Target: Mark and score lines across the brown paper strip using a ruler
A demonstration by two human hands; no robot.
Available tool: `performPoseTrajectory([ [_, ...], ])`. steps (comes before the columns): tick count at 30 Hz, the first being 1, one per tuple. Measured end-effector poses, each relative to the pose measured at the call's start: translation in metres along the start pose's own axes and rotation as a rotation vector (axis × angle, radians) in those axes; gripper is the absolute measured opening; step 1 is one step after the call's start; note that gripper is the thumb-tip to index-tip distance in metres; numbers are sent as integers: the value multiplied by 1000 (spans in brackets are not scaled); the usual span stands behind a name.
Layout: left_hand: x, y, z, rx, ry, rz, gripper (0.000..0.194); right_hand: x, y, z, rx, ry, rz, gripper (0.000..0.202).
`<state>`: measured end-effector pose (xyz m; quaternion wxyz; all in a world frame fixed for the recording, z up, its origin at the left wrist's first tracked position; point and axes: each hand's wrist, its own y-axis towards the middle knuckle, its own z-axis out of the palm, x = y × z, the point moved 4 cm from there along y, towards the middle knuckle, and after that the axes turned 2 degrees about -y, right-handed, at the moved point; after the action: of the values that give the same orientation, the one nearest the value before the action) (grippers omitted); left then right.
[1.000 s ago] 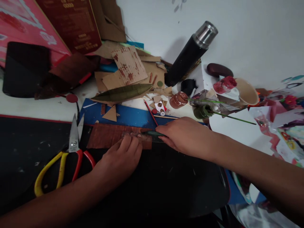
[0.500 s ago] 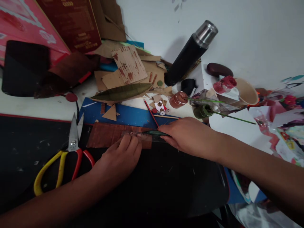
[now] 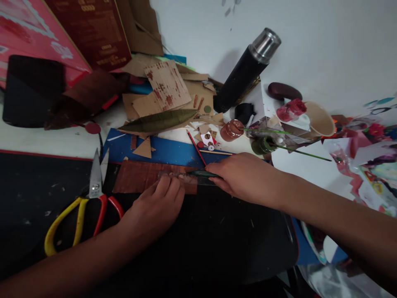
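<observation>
Atop the dark mat [image 3: 217, 240], the right hand [image 3: 240, 178], pinching a pointed green tool [image 3: 202, 173], had edged rightward; the left hand [image 3: 159, 207] steadied the brown strip [image 3: 135, 178], its grip unclear

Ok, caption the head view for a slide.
Left hand over a brown strip, right hand holding a green tool at it, scissors to the left.

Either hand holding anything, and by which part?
Right hand holds a slim dark tool by its right part. Left hand: no grip visible, fingertips on clear strip over brown sheet.
</observation>
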<state>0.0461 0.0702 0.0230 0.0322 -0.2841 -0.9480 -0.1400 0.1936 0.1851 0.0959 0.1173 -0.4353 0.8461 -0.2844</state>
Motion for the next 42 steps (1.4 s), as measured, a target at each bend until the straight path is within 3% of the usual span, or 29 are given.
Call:
performPoseTrajectory([
  [12,-1,0,2,-14,0,12,30,12,8,-9,39,-121,-4,19],
  [20,-1,-1,1,-13,-21,-4,25,4,-1,5,-36,-32,26,22],
  [42,0,0,-1,-38,-19,-4,30,-4,-4,5,-18,27,15,18],
])
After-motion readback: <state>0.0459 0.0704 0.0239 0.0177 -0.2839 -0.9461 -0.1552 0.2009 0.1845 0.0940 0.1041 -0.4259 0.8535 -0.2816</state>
